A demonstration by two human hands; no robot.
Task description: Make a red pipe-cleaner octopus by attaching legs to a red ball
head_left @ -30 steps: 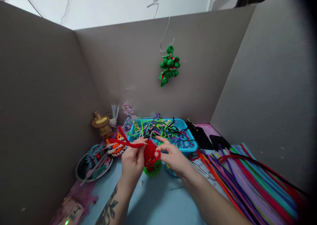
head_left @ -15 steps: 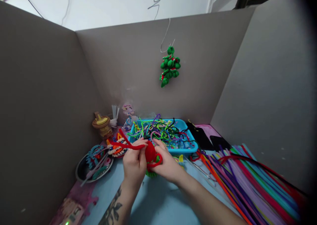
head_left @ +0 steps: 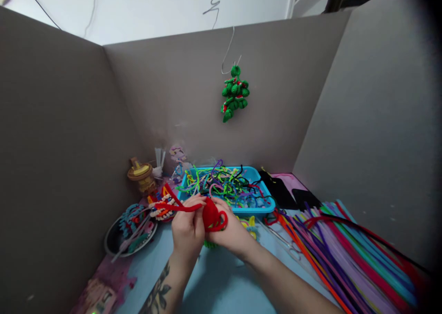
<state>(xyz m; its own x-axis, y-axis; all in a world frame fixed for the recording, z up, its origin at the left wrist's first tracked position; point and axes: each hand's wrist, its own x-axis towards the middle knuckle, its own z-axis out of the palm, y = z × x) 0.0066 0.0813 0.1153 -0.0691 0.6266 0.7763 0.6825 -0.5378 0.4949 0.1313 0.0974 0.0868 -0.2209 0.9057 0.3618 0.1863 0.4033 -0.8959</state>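
Both my hands meet in front of the blue tray around a red, rounded piece made of pipe cleaner (head_left: 210,214). My left hand (head_left: 188,222) is closed, pinching red pipe cleaner at the piece's left side, with loose red ends sticking out to the left. My right hand (head_left: 229,229) is wrapped round the right side of the piece, where a red loop curls over the fingers. Some fingertips are hidden behind the piece. Just below the hands, part of a bright green fuzzy thing (head_left: 210,244) shows on the blue table surface (head_left: 221,282).
A blue tray (head_left: 269,208) holds tangled pipe cleaner scraps. Long coloured pipe cleaners (head_left: 359,254) lie at right, beside scissors (head_left: 281,238). At left stand a metal bowl (head_left: 109,247) and a brown jar (head_left: 143,178). A green ornament (head_left: 235,93) hangs on the grey partition (head_left: 172,88).
The red piece has turned slightly between my hands, and its loop at the right has shifted. My right hand has rolled a little. The view has moved slightly.
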